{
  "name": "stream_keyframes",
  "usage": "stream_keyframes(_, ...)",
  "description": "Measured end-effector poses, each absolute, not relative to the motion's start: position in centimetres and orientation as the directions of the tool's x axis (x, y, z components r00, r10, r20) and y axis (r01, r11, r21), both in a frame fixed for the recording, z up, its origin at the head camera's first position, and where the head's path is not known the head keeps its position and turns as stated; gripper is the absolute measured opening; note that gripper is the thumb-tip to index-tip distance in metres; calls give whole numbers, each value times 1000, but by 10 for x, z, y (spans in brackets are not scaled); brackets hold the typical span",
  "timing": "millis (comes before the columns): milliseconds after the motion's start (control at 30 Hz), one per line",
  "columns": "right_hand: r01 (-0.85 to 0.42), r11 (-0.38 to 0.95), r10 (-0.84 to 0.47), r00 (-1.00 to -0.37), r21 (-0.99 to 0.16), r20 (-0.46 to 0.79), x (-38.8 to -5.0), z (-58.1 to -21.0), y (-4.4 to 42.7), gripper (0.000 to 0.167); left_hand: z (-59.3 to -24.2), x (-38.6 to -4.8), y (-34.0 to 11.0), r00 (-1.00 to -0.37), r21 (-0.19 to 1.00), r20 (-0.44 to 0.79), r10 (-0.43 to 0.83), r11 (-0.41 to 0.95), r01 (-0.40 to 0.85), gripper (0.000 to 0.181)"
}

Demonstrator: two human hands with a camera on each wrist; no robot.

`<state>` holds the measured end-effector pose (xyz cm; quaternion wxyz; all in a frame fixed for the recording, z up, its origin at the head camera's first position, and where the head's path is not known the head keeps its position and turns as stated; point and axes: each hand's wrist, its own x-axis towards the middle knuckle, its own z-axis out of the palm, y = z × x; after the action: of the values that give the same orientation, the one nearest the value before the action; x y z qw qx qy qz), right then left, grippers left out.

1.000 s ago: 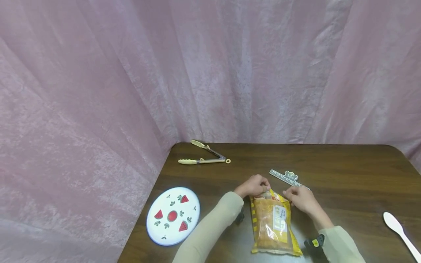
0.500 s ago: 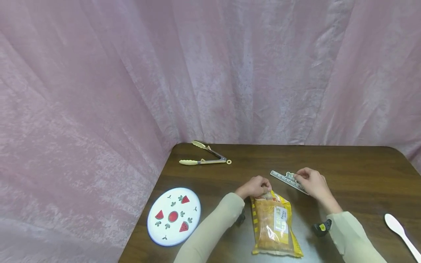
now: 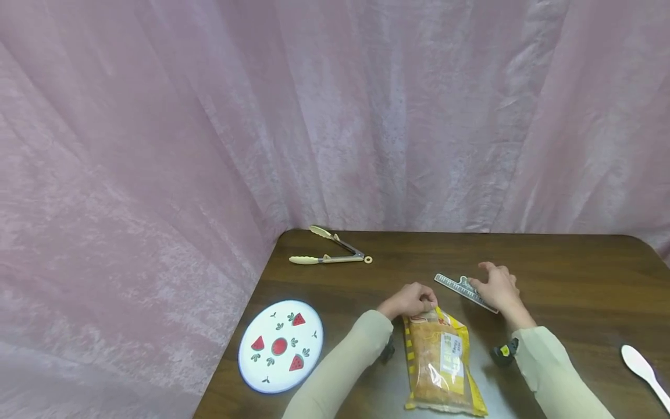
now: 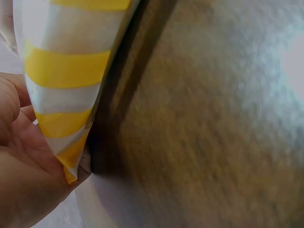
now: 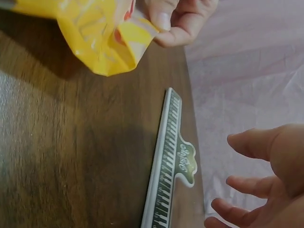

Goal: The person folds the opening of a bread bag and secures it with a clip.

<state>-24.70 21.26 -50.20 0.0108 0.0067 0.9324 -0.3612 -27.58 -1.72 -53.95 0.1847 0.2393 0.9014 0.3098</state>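
Note:
A yellow and clear bag of bread (image 3: pixel 434 364) lies on the table, its far end raised a little. My left hand (image 3: pixel 413 299) pinches the top edge of that bag between thumb and fingers. In the left wrist view the striped yellow side of the bag (image 4: pixel 66 69) hangs beside the palm. Beyond the bag lies a long clip with a piano-key pattern (image 3: pixel 466 292). My right hand (image 3: pixel 498 286) is at the clip's handle, fingers spread. In the right wrist view a gap shows between these fingers and the clip (image 5: pixel 166 161).
A white plate with watermelon drawings (image 3: pixel 280 347) lies at the left. Tongs with cream tips (image 3: pixel 332 259) rest, spread apart, near the back edge. At the far right is a white spoon (image 3: pixel 640 365). A pink curtain (image 3: pixel 335 116) hangs behind the table.
My right hand has left the bag's top right corner and moved right and away to the clip, its fingers spreading. The left hand keeps its pinch on the bag.

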Motion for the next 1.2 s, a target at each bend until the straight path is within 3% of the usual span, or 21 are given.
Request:
stream_keyframes(233, 21, 734, -38, -997, -678, -71, -253, -503, 210, 56, -541, -276, -17, -809, 648, -185, 558, 688, 327, 5)
stream_keyframes(567, -25, 713, -114, -990, -701, -81, -262, -514, 207, 40, -541, -275, -16, -814, 660, -201, 546, 689, 299, 4)
stream_keyframes(1200, 2, 730, -59, -996, -683, -66, -272, -520, 206, 21, -536, -272, -17, -826, 668, -220, 519, 697, 260, 5)
